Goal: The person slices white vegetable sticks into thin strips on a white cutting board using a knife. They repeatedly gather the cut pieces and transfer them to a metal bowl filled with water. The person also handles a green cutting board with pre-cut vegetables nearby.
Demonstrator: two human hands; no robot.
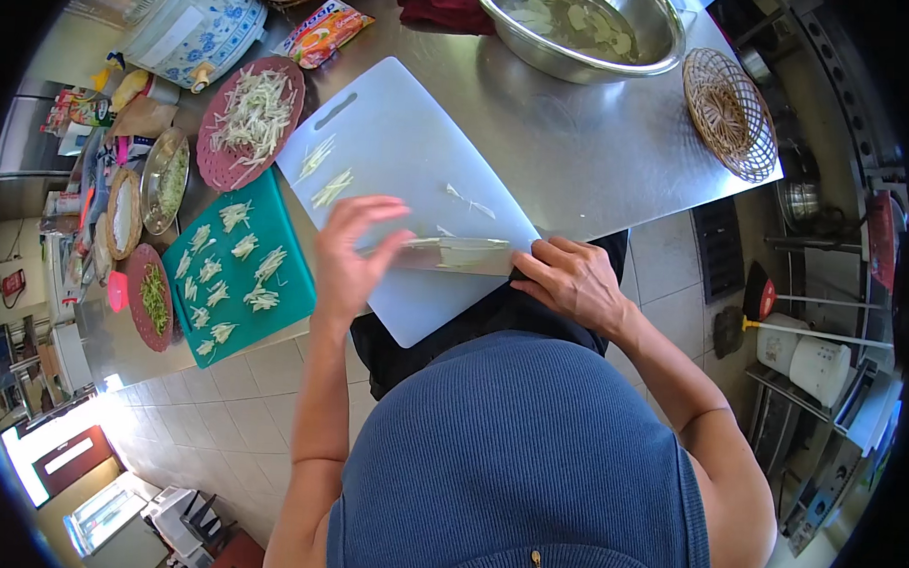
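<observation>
A white cutting board [421,155] lies at a slant before me. My right hand [575,277] grips the handle of a wide-bladed knife [474,256], whose blade is held above the board's near part with pale slivers on it. At the blade's far end is my left hand [362,247], thumb and fingers apart; whether it touches the blade cannot be told. Two small bundles of pale vegetable strips [332,188] and a few loose slivers [470,200] rest on the board. On the green cutting board [290,274] to the left sit several small piles of strips [244,246].
A pink plate of shredded vegetable [254,115], a metal bowl [165,180] and a pink plate of green pieces [154,296] stand left. Behind are a seasoning packet [326,33] and a large steel basin [582,67] with water. A wicker basket [731,117] sits near the right edge.
</observation>
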